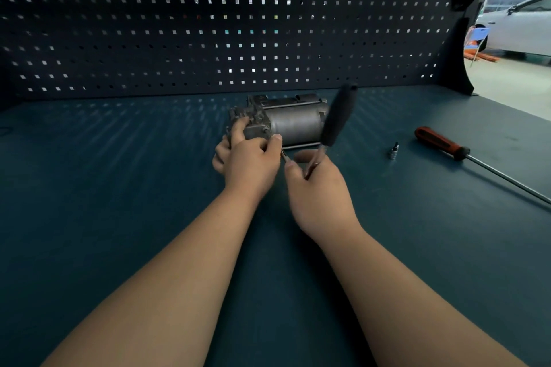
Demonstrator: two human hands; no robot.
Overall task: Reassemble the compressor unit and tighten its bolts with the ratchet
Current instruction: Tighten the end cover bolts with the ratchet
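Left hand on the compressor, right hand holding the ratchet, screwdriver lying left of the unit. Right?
No. The head view shows the screwdriver lying to the right of the compressor, not left. The rest holds: left hand on the compressor, right hand holding the ratchet.

Light: dim overall; my counter reads dark teal. Source: light through the pegboard holes behind, laying pale streaks on the counter's far half; a washed-out opening at upper right. Shadow: soft, dark between my forearms. Sheen: faint, on the compressor unit drum. Blur: the ratchet handle smears; pegboard holes streak at left. Distortion: wide-angle bowing, black top-right corner.
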